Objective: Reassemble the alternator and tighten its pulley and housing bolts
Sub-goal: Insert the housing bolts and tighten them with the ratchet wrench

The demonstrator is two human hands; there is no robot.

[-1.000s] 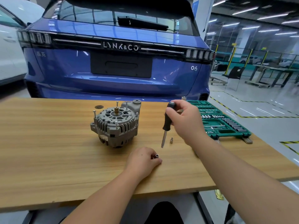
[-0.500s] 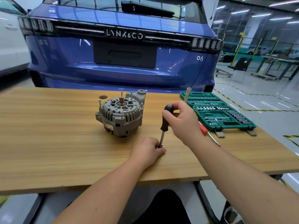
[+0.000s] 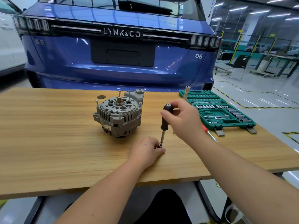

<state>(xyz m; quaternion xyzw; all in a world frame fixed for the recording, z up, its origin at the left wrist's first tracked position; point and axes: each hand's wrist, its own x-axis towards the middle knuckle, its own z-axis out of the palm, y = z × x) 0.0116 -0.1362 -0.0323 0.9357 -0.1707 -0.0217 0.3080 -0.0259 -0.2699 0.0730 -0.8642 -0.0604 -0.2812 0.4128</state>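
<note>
Wooden table [image 3: 48, 143] carries alternator [image 3: 118, 115], green socket case [image 3: 223, 110], red screwdriver [image 3: 208, 133]

The grey metal alternator [image 3: 117, 115] sits mid-way on the wooden bench [image 3: 48, 143]; the open green socket case [image 3: 216, 109] lies far right; a blue car [image 3: 113, 62] stands behind.

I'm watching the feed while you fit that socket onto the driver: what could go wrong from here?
1. The socket is only pinched at the left hand's fingertips; if the driver tip comes in crooked it may slip and roll across the table.
2. The alternator has long bolts standing proud, not yet tightened; a bump from either arm could knock them askew.
3. The right hand sits close to the open socket case and could catch it.
</note>
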